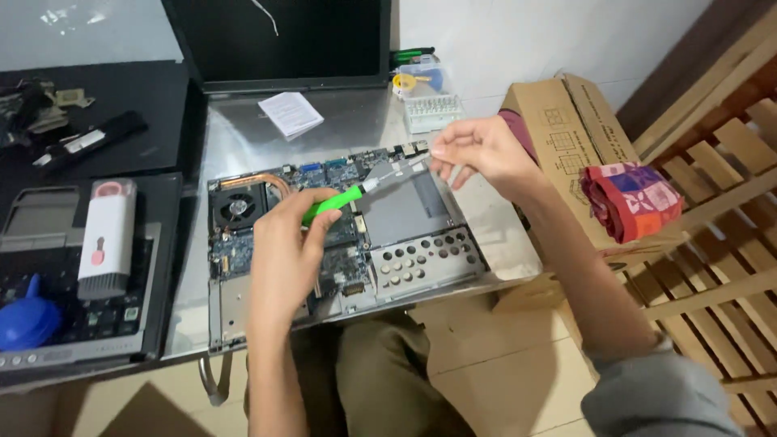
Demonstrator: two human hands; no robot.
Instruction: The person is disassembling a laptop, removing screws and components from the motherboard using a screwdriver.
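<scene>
Left hand (283, 243) grips green-handled screwdriver (356, 193) by its handle, right hand (477, 154) pinching its thin tip end above opened laptop board (340, 235); tool looks light, stiff, shaft likely slippery — hold by handle.

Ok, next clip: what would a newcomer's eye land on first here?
The opened laptop base, circuit board and fan bared, lies mid-table. Above it the left hand grips a green-handled screwdriver while the right hand pinches its tip. A patterned red cloth sits on the cardboard box to the right.

Left hand (283, 251) grips a green screwdriver (336, 202) over the opened laptop (405, 259) — right hand (477, 150) pinches its tip.
</scene>
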